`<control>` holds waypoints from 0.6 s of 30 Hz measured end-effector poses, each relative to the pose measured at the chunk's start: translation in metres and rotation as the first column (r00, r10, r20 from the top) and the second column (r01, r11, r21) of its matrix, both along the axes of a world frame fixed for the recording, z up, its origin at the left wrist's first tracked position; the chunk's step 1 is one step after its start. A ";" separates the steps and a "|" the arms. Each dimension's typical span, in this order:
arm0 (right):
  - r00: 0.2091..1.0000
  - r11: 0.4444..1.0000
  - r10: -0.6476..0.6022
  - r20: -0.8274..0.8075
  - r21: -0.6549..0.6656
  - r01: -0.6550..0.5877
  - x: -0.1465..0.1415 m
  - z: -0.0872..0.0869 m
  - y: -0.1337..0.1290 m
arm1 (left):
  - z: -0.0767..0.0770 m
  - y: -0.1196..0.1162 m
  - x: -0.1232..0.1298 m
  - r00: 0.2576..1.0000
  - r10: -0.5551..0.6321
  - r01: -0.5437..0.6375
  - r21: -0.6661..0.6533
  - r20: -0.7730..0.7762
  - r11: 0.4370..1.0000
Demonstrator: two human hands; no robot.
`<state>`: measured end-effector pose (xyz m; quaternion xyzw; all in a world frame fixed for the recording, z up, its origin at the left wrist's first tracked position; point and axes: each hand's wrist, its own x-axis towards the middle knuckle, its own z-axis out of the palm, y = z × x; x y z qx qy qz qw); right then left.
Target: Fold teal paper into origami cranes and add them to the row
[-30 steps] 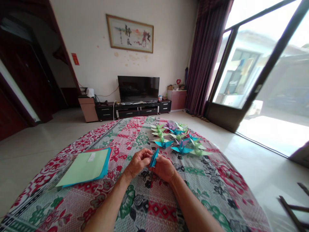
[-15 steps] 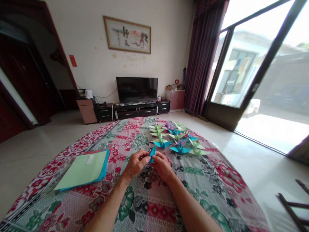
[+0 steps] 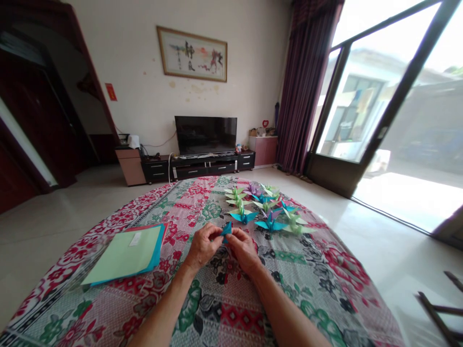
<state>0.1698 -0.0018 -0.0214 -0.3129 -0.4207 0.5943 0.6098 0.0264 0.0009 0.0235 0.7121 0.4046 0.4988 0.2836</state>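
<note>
A small folded piece of blue paper (image 3: pixel 227 229) is pinched between both hands above the flowered tablecloth. My left hand (image 3: pixel 203 245) grips its left side between thumb and fingers. On the other side my right hand (image 3: pixel 244 246) holds it the same way, fingers closed. The lower part of the paper is partly hidden by the thumbs. Just beyond the hands stand several folded paper cranes in green, blue and purple; a blue crane (image 3: pixel 244 218) and another blue crane (image 3: pixel 270 223) are the nearest.
To the left lies a stack of square paper, with a light green sheet (image 3: pixel 125 253) on top and blue and red edges beneath. A patterned tablecloth (image 3: pixel 289 308) covers the round table. Past it stand a television (image 3: pixel 206 136) and a low cabinet (image 3: pixel 190 170).
The blue folded paper has tilted in the fingers, its point now leaning lower, and the fingertips have shifted slightly on it. Both hands keep hold of it. The cranes and paper stack stay put.
</note>
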 end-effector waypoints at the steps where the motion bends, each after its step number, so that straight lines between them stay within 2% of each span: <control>1: 1.000 1.000 -0.006 0.014 0.010 0.006 0.000 0.001 0.000 | 0.000 0.000 0.000 1.000 -0.002 0.002 -0.008 -0.007 1.000; 10: 0.982 0.988 -0.081 0.170 0.143 0.057 0.001 0.008 -0.002 | -0.014 0.006 -0.006 0.999 -0.036 0.034 -0.179 -0.011 0.983; 18: 0.903 0.930 -0.282 0.324 0.324 0.174 0.001 0.001 0.003 | -0.020 0.010 -0.005 0.989 -0.089 0.117 -0.247 0.119 0.962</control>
